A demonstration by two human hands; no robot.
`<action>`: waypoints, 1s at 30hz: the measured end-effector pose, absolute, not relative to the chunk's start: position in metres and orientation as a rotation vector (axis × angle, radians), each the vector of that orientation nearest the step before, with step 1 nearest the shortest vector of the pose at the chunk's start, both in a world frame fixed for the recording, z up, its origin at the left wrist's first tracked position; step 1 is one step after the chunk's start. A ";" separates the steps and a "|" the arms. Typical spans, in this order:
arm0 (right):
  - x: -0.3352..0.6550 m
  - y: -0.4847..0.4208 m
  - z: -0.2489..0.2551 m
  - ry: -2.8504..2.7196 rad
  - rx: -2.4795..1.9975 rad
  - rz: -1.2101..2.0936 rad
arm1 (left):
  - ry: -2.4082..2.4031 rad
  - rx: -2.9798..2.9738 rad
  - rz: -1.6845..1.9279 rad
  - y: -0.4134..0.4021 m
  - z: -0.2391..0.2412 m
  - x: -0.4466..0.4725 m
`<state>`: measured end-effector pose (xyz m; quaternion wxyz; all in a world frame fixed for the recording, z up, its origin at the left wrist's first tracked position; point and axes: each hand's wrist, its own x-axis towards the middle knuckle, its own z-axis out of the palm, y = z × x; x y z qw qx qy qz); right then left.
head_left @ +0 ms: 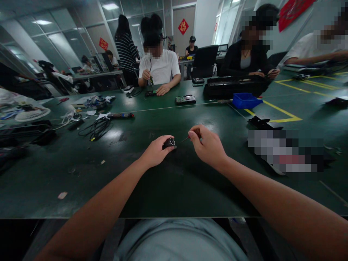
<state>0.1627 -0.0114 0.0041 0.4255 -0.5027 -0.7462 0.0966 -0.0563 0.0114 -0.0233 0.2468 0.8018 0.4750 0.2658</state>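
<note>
My left hand (157, 149) is wrapped round a small black cylindrical device (169, 143) with a pale ring on its end, just above the green table (163, 192). The ringed end faces right; what the device is I cannot tell. My right hand (207, 145) grips the reddish-brown handle of a screwdriver (186, 139). Its thin shaft points left toward the device, and the tip appears a little apart from it. Part of the handle is hidden by my fingers.
Left lie a coiled black cable (96, 128) and a pen-like tool (121, 115). A hard drive (185, 99) sits ahead, with a blue bin (247, 100) and black parts (265, 122) to the right. Across the table, a person in white (160, 69) handles a small board.
</note>
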 end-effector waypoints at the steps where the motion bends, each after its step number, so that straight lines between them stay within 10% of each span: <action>1: 0.163 -0.011 0.004 -1.864 -1.261 0.243 | 1.305 2.165 0.740 0.011 -0.023 -0.056; 30: 0.160 -0.011 0.002 -1.985 -1.343 0.244 | 1.607 2.551 0.246 0.004 -0.019 -0.044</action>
